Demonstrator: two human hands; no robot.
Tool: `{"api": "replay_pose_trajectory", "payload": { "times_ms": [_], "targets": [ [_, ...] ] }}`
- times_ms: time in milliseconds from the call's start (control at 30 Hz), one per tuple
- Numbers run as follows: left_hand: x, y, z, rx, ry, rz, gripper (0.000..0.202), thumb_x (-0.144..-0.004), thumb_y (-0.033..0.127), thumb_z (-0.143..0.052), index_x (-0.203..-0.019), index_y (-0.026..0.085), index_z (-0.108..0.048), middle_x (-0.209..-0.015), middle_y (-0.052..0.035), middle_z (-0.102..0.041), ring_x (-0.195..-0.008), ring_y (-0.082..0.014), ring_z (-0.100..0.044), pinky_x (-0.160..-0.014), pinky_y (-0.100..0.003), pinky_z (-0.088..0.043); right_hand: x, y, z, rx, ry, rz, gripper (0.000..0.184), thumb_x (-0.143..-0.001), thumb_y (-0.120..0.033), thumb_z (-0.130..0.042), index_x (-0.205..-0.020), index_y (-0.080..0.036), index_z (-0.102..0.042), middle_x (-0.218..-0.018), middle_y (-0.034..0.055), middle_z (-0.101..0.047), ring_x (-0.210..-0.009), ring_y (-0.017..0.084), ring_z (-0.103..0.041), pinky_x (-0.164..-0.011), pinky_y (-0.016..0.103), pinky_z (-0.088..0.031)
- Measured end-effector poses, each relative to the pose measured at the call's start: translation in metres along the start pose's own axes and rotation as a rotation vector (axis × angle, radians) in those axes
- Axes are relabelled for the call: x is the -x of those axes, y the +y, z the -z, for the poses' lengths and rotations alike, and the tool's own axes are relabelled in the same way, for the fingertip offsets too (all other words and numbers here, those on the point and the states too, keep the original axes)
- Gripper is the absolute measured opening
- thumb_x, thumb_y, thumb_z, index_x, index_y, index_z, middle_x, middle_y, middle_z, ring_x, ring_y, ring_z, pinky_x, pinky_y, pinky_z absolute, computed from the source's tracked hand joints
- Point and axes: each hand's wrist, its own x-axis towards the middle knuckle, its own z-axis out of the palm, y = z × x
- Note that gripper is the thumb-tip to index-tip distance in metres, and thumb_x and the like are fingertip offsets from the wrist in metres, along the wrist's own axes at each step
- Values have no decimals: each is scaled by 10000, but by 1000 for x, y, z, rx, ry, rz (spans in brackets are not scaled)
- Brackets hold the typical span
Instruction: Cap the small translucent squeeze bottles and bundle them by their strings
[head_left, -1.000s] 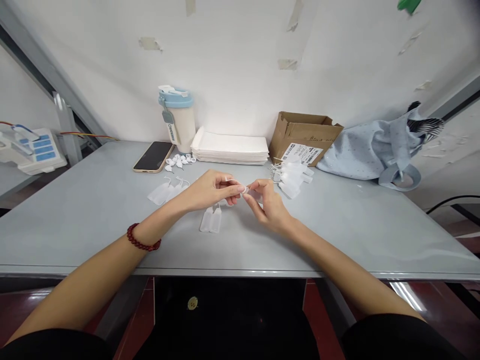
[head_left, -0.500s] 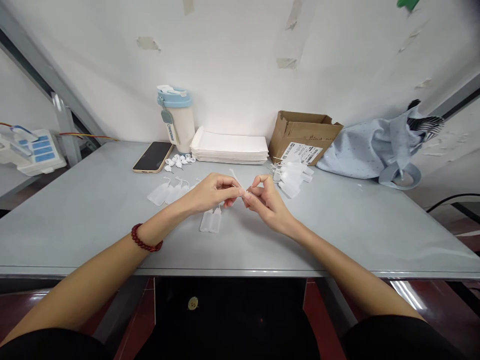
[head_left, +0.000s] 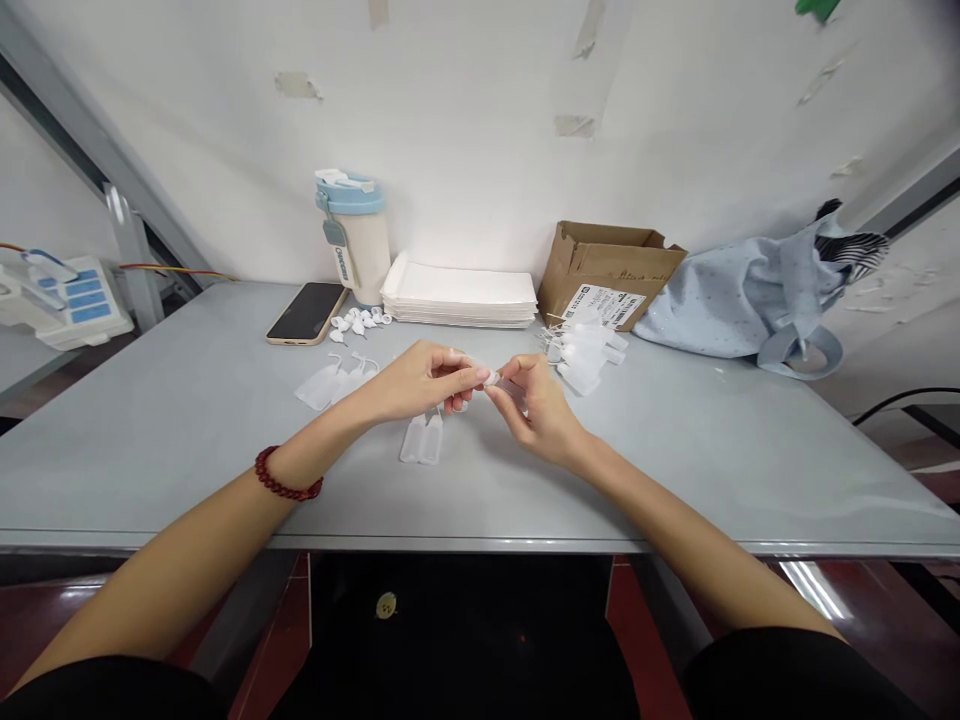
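Observation:
My left hand (head_left: 439,382) and my right hand (head_left: 541,408) meet above the middle of the table. Both are closed in a pinch. Between their fingertips is a small white cap (head_left: 492,378), mostly covered by the fingers. A translucent piece, seemingly a bottle body, shows partly behind the fingers; its outline is hidden. On the table just below my left hand lie two small translucent squeeze bottles (head_left: 422,440), side by side. More such bottles (head_left: 322,385) lie left of that hand, partly behind my forearm. Beyond my right hand is a heap of capped bottles (head_left: 585,358).
Several loose white caps (head_left: 358,322) lie near a phone (head_left: 307,315) and a tumbler (head_left: 364,245). Along the wall stand a stack of white envelopes (head_left: 461,297), a cardboard box (head_left: 607,275) and a light blue bag (head_left: 731,290). The grey table's front edge (head_left: 480,545) runs below my arms.
The thin white strip that stuck up between my hands no longer shows there. My right fingers have shifted their pinch, and the white cap shows more clearly between the fingertips.

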Motion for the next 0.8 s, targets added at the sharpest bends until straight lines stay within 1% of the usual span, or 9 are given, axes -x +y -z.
{"api": "replay_pose_trajectory", "payload": {
  "times_ms": [133,233,367,467,567,633,700,733,800],
  "targets": [
    [-1,0,-3,-36,-14,-13,338,-856,438,-582,-686,148,-620,-546,6,-550,-526,-110,-518,-525,-226,-412,1,6,-3,165,-20,140,121,-960,-263,-391,-1033,-231,-300,-828,22,-539,-513,110,-454,-487,253,-327],
    [0,0,-4,-22,-19,-27,326,-848,430,-592,-696,144,-630,-579,1,-558,-548,-114,-523,-541,-231,-416,1,5,-4,179,-51,138,108,-968,-287,-369,-1034,-232,-304,-850,45,-563,-542,134,-487,-491,263,-315],
    [0,0,-3,12,-39,-39,325,-842,435,-601,-708,142,-637,-630,-20,-589,-595,-132,-554,-561,-242,-428,-1,-4,0,-53,-150,-90,134,-960,-315,-386,-982,-240,-277,-741,-18,-506,-529,116,-439,-513,250,-316],
    [2,0,-2,0,-60,-60,318,-852,441,-593,-774,142,-670,-648,-28,-607,-611,-136,-561,-566,-240,-428,-5,-12,7,-422,-230,-291,202,-959,-401,-404,-952,-253,-265,-657,-74,-412,-518,92,-366,-512,222,-305],
    [4,1,-1,-39,-63,-102,310,-860,435,-586,-811,145,-685,-657,-29,-613,-618,-131,-556,-566,-233,-425,-10,-16,15,-817,-350,-500,279,-935,-496,-431,-922,-270,-269,-619,-104,-360,-453,61,-236,-453,188,-206],
    [5,1,-2,-43,-54,-138,296,-860,422,-588,-818,146,-684,-681,-32,-620,-635,-131,-561,-584,-234,-438,-13,-16,19,-976,-426,-612,300,-925,-510,-446,-879,-269,-274,-606,-109,-337,-429,48,-169,-434,185,-142],
    [4,0,-3,-35,-31,-158,277,-855,411,-596,-819,149,-679,-701,-32,-620,-646,-132,-566,-594,-235,-447,-15,-16,20,-1022,-453,-653,303,-927,-507,-439,-854,-265,-272,-597,-110,-319,-422,45,-145,-429,188,-126],
    [4,-1,-3,-34,-18,-158,269,-855,406,-597,-820,151,-675,-707,-30,-619,-647,-130,-567,-592,-232,-447,-15,-16,20,-997,-444,-639,299,-929,-507,-434,-859,-265,-272,-597,-109,-322,-423,48,-156,-429,188,-138],
    [2,-3,-5,-53,13,-133,262,-863,398,-585,-806,156,-668,-687,-21,-608,-629,-124,-560,-570,-222,-434,-13,-15,15,-836,-371,-536,283,-934,-499,-427,-895,-267,-270,-605,-105,-345,-436,60,-219,-442,189,-188]
  ]
}}
